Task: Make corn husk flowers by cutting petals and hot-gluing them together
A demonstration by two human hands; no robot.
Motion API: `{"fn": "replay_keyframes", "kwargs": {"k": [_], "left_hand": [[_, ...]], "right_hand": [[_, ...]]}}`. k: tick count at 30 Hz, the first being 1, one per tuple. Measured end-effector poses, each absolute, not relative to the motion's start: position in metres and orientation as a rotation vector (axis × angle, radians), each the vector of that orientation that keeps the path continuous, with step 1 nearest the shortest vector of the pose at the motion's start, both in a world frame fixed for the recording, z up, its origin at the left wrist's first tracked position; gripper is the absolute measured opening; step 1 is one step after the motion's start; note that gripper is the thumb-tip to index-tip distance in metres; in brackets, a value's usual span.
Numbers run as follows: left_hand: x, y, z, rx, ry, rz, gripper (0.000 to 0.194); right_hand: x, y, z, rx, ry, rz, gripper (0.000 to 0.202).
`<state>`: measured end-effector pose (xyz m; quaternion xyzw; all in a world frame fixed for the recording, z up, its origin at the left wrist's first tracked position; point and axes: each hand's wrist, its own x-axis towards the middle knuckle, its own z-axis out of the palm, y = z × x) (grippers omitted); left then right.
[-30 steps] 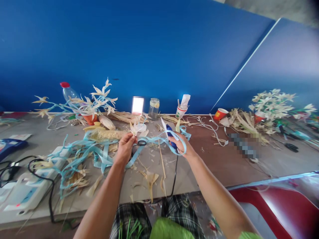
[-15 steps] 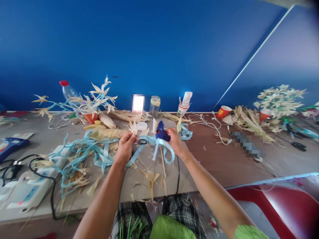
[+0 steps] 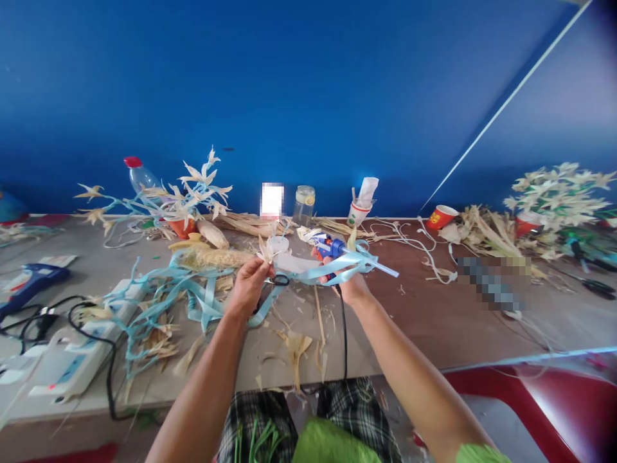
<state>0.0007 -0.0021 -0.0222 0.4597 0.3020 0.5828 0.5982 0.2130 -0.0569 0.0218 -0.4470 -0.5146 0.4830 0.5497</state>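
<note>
My feed: L hand (image 3: 250, 286) pinching pale flower (image 3: 267, 252) btwn thumb + fingertips, above table (image 3: 409, 321), L of blue glue gun (image 3: 331, 247). R hand's (image 3: 351, 284) fingers wrapped round gun; lt-blue ribbon (image 3: 344, 260) alongside, I can't tell if gripped.

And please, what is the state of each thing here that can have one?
Flower, pinched in left hand
Glue gun, held in right hand, glue stick protruding
Power strip, red light on
Bottle, red cap on
Jar, lid on
Red cup, without lid
White cup, holding paper
</note>
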Motion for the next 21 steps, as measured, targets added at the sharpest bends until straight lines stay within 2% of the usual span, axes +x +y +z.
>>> {"fn": "replay_keyframes", "kwargs": {"k": [4, 10, 14, 18, 21], "left_hand": [[-0.001, -0.001, -0.022, 1.039, 0.685, 1.375, 0.022], [0.000, -0.001, -0.021, 0.932, 0.630, 1.387, 0.019], [0.003, -0.007, -0.016, 0.924, 0.597, 1.331, 0.017], [0.009, -0.016, -0.009, 0.990, 0.565, 1.191, 0.020], [0.011, -0.018, -0.008, 1.004, 0.599, 1.137, 0.019]], "right_hand": [[0.213, -0.060, 0.021, -1.007, -1.392, 1.169, 0.035], [0.205, -0.050, 0.001, -1.127, -1.692, 0.498, 0.033], [0.201, -0.046, -0.011, -1.354, -1.715, 0.204, 0.034], [0.207, -0.038, -0.016, -1.512, -1.627, 0.105, 0.036], [0.215, -0.032, -0.011, -1.467, -1.331, 0.233, 0.035]]}}
